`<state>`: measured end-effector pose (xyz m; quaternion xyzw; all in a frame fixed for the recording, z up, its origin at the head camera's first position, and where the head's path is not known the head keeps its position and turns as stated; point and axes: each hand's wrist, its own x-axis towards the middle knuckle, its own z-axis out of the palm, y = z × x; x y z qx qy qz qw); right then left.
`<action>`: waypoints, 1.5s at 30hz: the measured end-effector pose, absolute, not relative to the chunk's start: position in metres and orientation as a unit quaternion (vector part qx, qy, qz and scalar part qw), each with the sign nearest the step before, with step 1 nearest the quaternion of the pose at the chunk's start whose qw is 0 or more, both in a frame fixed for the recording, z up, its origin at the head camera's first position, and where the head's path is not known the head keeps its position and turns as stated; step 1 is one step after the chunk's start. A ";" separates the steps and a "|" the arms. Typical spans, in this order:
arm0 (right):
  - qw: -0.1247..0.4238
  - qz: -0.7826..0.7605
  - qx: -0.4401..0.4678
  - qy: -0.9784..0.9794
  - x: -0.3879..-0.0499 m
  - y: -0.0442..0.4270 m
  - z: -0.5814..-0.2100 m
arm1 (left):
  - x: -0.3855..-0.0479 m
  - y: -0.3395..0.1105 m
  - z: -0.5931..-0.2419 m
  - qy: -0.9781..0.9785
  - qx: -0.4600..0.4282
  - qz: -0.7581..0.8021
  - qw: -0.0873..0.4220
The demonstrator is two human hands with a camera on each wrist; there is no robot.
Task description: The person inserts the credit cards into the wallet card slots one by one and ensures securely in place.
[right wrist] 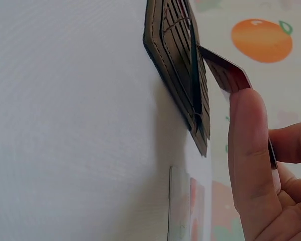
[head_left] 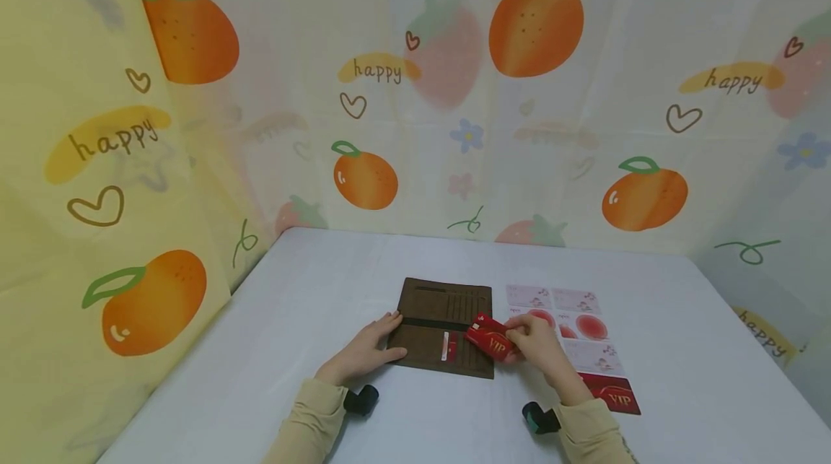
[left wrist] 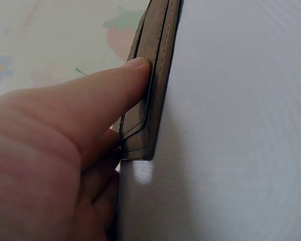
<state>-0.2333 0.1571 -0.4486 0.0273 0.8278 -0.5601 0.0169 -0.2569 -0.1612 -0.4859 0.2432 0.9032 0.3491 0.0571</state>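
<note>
The wallet [head_left: 418, 303] lies open on the white table [head_left: 435, 428]. From here, the left hand [head_left: 363, 352] rests on its left edge, fingers loosely spread, gripping nothing. The right hand [head_left: 541, 350] pinches a red card [head_left: 488, 338], thumb against fingers, tilted over the wallet's right side. Farther right lie pale cards [head_left: 592, 357] and, nearer, a VIP card [head_left: 618, 396].

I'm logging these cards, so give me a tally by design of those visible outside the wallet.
Red VIP cards: 2, one held, one on the table
Pale pink cards: 3
Red-circle cards: 2
Total: 7 visible; the right hand may hide more.
</note>
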 end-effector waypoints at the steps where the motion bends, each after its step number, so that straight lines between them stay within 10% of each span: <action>1: 0.015 -0.562 0.028 0.826 -0.233 0.157 -0.448 | -0.257 -0.161 -0.486 0.903 0.245 0.348 0.056; 45: 0.050 -0.412 -0.042 0.909 -0.246 0.140 -0.457 | -0.259 -0.160 -0.487 0.904 0.241 0.349 0.059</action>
